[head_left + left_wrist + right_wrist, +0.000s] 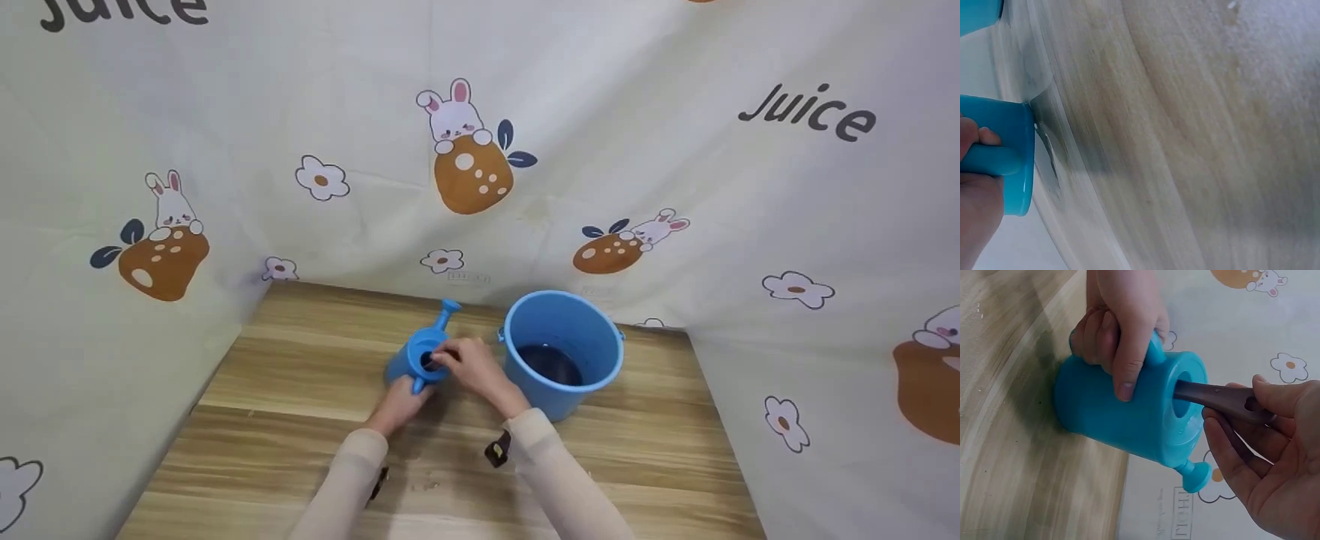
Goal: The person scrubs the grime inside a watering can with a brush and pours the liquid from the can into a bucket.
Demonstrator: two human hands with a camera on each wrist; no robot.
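Note:
A blue watering can with a round top opening and a short spout stands on the wooden table. My left hand grips its handle, the fingers wrapped round it and the thumb lying along the can's side. From the right, my right hand pinches the end of a brown utensil handle with a hole near its tip. The other end of that utensil passes into the can's opening and is hidden inside.
Just right of the hands stands a blue bucket, dark at the bottom inside. Wet patches mark the wooden table. A printed cloth with rabbits and flowers hangs behind and on both sides.

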